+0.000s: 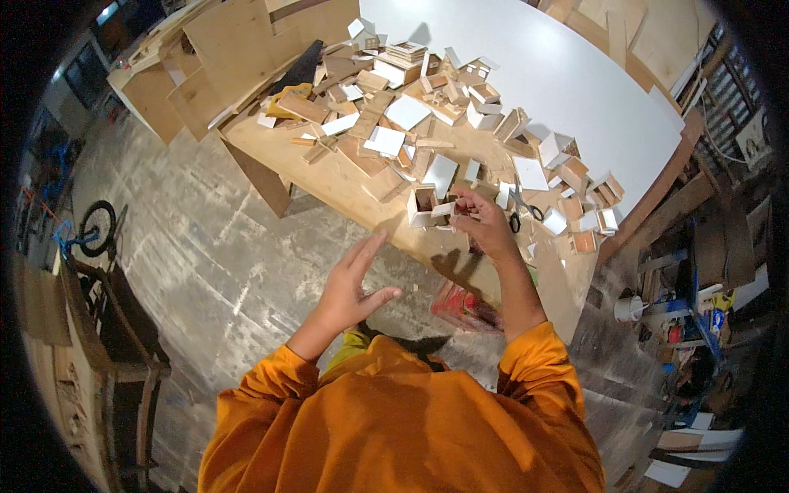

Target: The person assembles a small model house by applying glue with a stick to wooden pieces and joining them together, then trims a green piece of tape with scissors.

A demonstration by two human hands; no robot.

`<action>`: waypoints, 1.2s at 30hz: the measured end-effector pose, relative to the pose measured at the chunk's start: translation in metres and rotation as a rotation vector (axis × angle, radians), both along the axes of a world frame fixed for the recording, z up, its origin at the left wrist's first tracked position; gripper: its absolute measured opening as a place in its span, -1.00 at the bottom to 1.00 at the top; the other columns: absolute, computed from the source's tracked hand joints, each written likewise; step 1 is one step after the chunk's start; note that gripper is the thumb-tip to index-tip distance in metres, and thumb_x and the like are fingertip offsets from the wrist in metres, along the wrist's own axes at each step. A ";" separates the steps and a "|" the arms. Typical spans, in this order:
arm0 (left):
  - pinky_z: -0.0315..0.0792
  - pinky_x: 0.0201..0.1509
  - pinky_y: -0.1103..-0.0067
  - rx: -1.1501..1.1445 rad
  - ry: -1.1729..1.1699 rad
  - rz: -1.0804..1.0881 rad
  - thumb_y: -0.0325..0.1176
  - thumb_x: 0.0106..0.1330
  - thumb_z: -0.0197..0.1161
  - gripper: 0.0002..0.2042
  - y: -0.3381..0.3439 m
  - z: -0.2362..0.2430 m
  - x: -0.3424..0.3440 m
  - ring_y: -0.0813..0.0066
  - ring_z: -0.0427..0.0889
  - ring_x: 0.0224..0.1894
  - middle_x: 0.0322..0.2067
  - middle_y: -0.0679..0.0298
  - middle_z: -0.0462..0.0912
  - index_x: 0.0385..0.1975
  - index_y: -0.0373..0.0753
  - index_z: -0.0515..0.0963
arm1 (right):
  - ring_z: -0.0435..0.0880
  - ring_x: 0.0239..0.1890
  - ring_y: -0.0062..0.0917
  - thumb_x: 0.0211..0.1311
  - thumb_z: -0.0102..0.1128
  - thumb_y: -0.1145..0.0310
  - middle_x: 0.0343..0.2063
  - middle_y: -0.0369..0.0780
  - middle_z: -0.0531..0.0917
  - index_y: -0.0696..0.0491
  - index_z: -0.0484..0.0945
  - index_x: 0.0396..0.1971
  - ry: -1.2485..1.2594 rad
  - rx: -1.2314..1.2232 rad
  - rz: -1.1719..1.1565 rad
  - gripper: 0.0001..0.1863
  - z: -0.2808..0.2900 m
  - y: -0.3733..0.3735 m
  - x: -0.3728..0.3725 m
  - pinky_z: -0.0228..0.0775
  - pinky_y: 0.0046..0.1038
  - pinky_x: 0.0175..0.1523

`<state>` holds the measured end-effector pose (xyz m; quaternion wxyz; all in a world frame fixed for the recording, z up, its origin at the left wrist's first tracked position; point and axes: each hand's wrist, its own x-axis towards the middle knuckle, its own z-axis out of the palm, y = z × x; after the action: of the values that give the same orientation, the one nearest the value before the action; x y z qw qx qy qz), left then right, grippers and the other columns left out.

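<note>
My left hand (349, 287) is held over the floor just off the table's front edge, fingers stretched and thumb apart, with nothing in it. My right hand (486, 223) hovers at the front of the table, its fingers bent and the thumb apart from the index finger. Just left of its fingertips stands a small open wooden box (421, 205) with white outer walls. A small white-faced piece (443, 209) sits at the box's right side, by my thumb; whether the thumb touches it I cannot tell. Dark-handled scissors (519, 215) lie right of that hand.
Many small wooden blocks and white-faced pieces cover the plywood table (345, 193). At its far left are a handsaw (300, 67) and a yellow object (288, 102). A large white board (526, 49) spans the back. Below the front edge is a red item (464, 308).
</note>
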<state>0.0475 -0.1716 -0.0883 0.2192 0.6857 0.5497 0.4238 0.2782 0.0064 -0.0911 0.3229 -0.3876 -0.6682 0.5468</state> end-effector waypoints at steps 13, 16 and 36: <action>0.26 0.28 0.35 -0.052 -0.170 -0.177 -0.53 0.00 0.31 -0.14 0.130 -0.043 -0.026 0.00 0.36 0.24 0.18 -0.05 0.40 0.39 -0.15 0.06 | 0.45 -0.11 -0.66 0.16 0.14 0.41 -0.18 -0.32 0.48 0.08 0.43 0.16 0.181 -0.350 -0.204 -0.50 0.005 -0.007 -0.004 0.29 -0.58 -0.03; 0.22 0.33 0.39 -0.155 -0.227 -0.334 -0.68 -0.08 0.24 -0.04 0.175 -0.058 -0.031 0.12 0.28 0.33 0.26 -0.01 0.32 0.42 -0.14 -0.04 | 0.49 -0.16 -0.67 0.15 0.16 0.43 -0.17 -0.33 0.52 0.09 0.45 0.13 0.265 -0.398 -0.291 -0.52 0.000 -0.017 0.001 0.32 -0.58 -0.08; 0.41 0.15 0.33 -0.190 -0.111 -0.556 -0.48 -0.17 0.52 -0.08 0.195 -0.075 -0.030 -0.01 0.50 0.07 0.03 0.01 0.49 0.31 -0.17 0.21 | 0.47 -0.15 -0.69 0.16 0.20 0.51 -0.17 -0.34 0.54 0.11 0.48 0.11 0.315 -0.302 -0.568 -0.54 0.000 -0.042 -0.036 0.34 -0.62 -0.03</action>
<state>0.0171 0.0230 -0.1632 0.4198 0.7622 0.3650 0.3310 0.2420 -0.0353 -0.0915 0.5003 -0.5120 -0.3875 0.5809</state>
